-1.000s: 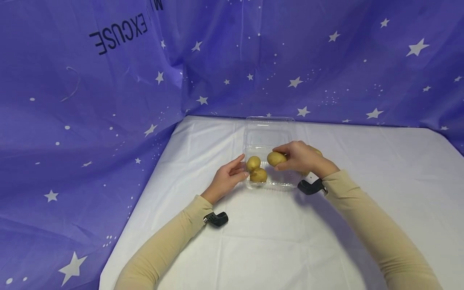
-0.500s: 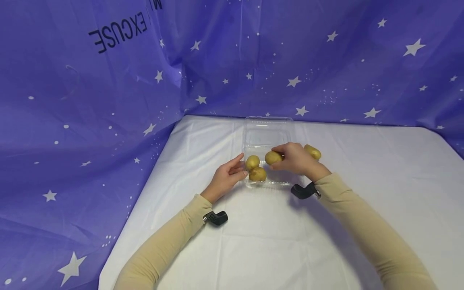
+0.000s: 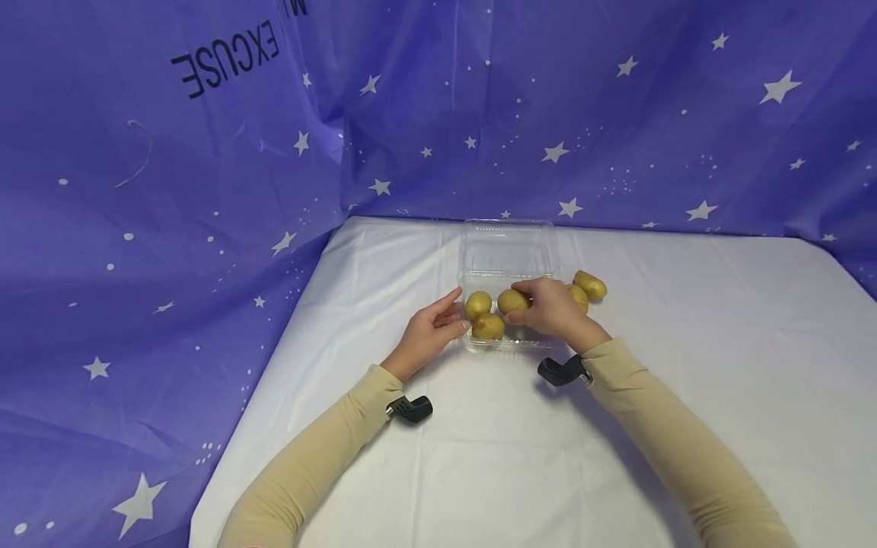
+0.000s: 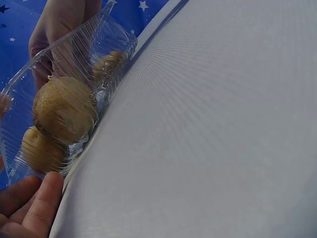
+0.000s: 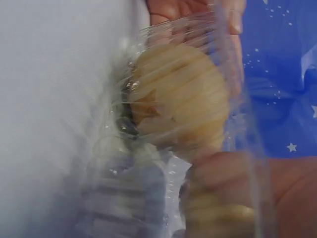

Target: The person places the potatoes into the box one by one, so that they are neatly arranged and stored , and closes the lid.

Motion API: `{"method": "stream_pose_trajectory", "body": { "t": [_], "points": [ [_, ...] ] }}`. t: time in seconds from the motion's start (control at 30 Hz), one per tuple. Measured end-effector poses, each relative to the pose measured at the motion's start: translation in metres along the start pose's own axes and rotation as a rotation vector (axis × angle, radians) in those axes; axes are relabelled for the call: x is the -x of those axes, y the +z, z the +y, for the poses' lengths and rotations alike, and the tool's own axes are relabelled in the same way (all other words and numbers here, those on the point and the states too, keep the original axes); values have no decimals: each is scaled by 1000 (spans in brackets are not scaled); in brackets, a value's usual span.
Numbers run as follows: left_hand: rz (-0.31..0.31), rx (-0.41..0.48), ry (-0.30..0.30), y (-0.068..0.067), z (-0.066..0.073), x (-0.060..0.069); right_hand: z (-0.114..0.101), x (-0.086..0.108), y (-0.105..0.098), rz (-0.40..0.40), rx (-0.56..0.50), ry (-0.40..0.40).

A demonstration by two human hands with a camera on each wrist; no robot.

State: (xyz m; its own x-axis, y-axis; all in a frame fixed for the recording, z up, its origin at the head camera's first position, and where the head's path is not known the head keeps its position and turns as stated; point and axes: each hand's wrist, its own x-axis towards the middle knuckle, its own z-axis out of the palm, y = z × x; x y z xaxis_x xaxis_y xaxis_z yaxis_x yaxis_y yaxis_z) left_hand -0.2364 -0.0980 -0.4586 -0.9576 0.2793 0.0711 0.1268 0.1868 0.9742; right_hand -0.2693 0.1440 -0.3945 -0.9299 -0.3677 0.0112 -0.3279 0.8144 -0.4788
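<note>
Presently, the right hand (image 3: 550,308) pinches one potato (image 3: 511,301) with curled fingers inside the clear container (image 3: 529,344). At its left side, the left hand (image 3: 426,335) has relaxed, parted fingers.

We saw the right hand (image 3: 552,310) carry its potato (image 3: 511,301) left, nearer the pair (image 3: 489,327) in the box (image 3: 527,345), baring more of two others (image 3: 591,286) at the right.

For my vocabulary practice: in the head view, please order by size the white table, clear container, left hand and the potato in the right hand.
Largest to smallest:
1. white table
2. clear container, open lid included
3. left hand
4. potato in the right hand, partly covered
</note>
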Motion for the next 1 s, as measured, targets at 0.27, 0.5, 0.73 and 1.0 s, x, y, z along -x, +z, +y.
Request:
{"method": "stream_pose_trajectory", "body": {
  "t": [0.27, 0.5, 0.73, 1.0],
  "points": [
    [-15, -9, 12, 1, 0, 0, 1, -3, 9, -9, 81, -21],
    [-10, -8, 1, -1, 0, 0, 0, -2, 10, -15, 135, -61],
    [-13, 0, 5, -1, 0, 0, -4, 2, 3, -18, 179, -95],
    [-15, -5, -4, -1, -2, 0, -3, 2, 4, -30, 182, -86]
  ]
}}
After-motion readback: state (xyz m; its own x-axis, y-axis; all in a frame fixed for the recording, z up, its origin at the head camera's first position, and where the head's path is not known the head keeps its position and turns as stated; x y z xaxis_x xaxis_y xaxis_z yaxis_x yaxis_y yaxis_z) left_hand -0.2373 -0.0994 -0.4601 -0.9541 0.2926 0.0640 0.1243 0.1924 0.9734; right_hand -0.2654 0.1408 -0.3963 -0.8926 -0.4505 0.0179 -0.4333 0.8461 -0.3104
